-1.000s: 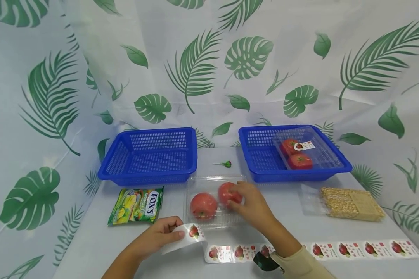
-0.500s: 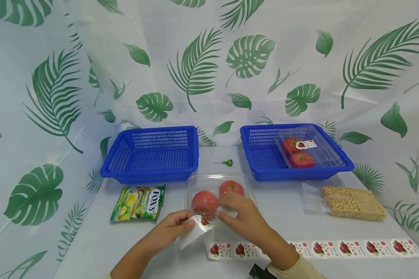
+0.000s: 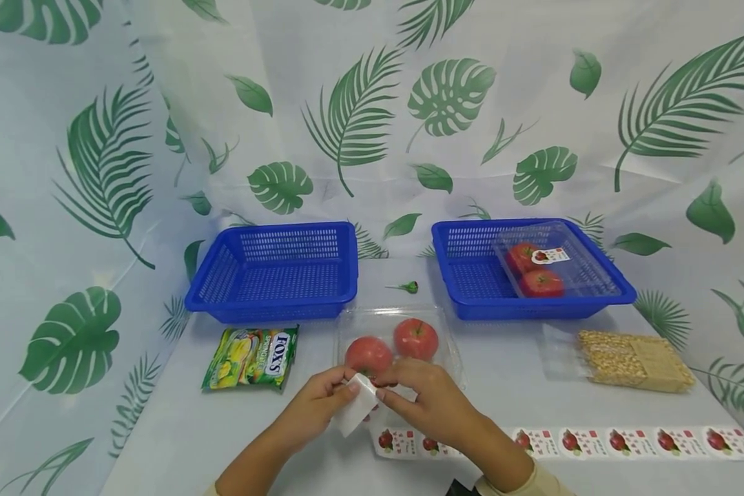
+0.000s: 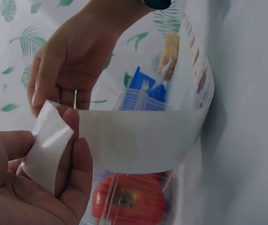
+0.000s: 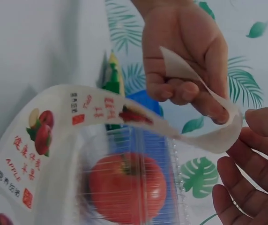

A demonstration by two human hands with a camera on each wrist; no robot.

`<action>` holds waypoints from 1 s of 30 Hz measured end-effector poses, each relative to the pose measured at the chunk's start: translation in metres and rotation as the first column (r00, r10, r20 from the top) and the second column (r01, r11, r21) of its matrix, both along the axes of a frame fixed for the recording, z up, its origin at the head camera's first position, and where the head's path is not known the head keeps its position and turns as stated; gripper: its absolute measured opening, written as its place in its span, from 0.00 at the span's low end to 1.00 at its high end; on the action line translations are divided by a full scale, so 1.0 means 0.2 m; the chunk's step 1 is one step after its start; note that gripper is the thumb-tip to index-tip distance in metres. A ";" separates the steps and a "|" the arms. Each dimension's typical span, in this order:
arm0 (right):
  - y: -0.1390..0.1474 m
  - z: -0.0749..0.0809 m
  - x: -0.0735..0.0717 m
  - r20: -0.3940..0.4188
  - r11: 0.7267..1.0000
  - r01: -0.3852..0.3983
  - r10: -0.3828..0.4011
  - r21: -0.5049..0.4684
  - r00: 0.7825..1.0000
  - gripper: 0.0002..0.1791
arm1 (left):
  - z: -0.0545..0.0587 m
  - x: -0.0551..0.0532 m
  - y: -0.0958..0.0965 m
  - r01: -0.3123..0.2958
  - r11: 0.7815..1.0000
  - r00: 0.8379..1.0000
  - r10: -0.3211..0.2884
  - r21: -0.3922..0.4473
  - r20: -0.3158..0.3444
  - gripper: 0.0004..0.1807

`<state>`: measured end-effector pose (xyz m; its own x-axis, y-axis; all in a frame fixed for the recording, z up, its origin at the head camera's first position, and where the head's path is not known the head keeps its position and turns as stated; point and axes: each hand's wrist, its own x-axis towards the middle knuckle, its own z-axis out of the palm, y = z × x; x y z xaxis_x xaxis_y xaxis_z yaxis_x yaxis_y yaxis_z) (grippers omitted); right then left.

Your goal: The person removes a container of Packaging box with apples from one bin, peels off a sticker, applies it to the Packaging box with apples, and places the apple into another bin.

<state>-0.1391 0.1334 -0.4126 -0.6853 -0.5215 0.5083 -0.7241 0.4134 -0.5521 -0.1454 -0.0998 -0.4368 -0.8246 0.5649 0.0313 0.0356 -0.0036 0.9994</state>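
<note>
My left hand (image 3: 313,410) pinches the bent-back end of a label strip (image 3: 362,403) between thumb and fingers; the white backing (image 4: 52,145) faces the left wrist camera. My right hand (image 3: 430,396) has its thumb and forefinger at the strip's bend, pinching at its edge. The rest of the strip, printed with red apples (image 5: 42,133), curves down and runs right along the table. Behind both hands stands a clear plastic box (image 3: 446,337) with two red apples (image 3: 416,339) in it. My right forearm hides part of the strip.
A blue basket (image 3: 273,306) is at back left, another blue basket (image 3: 514,310) at back right holding a labelled clear box of apples (image 3: 542,283). Also on the table are a Fox's candy bag (image 3: 251,358), a small green-headed object (image 3: 411,287) and a bag of yellow kernels (image 3: 632,359).
My right hand has left the apple in the box and come down left to the strip's bend. My left hand has moved right with the strip's end, turning it backing outward.
</note>
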 end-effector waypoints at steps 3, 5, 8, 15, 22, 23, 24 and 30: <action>0.00 -0.01 0.00 -0.002 1.000 -0.015 0.015 0.001 1.000 0.07 | 0.01 0.01 0.02 -0.032 0.999 0.999 0.032 -0.013 -0.009 0.16; 0.00 -0.02 0.00 -0.002 1.000 -0.025 0.025 0.004 1.000 0.07 | 0.02 0.03 0.03 -0.058 0.998 0.998 0.058 -0.020 -0.013 0.15; 0.00 -0.02 0.00 0.012 0.999 -0.029 0.029 0.013 1.000 0.07 | 0.02 0.04 0.04 -0.097 0.995 0.995 0.097 -0.029 -0.001 0.13; 0.00 -0.04 0.00 0.041 0.999 -0.043 0.042 0.020 0.998 0.08 | 0.00 0.05 0.06 -0.143 0.989 0.989 0.144 -0.022 0.015 0.13; -0.01 -0.04 0.02 0.051 0.997 -0.081 0.080 0.020 0.996 0.07 | 0.01 0.07 0.08 -0.133 0.991 0.991 0.133 0.004 -0.022 0.14; -0.01 -0.04 0.02 0.043 0.997 -0.078 0.077 0.021 0.996 0.06 | 0.01 0.07 0.08 -0.135 0.991 0.990 0.135 0.003 -0.028 0.14; -0.01 -0.04 0.03 0.034 0.997 -0.073 0.072 0.024 0.997 0.06 | 0.01 0.07 0.08 -0.138 0.990 0.990 0.138 0.001 -0.034 0.14; -0.01 -0.03 0.04 0.021 0.999 -0.041 0.040 0.030 0.999 0.05 | 0.00 0.08 0.10 -0.160 0.987 0.986 0.159 -0.014 -0.055 0.13</action>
<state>-0.1314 0.1318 -0.4196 -0.6731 -0.5641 0.4783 -0.7296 0.4007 -0.5542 -0.1290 -0.0801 -0.4365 -0.9016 0.4271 0.0687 0.0876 0.0247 0.9958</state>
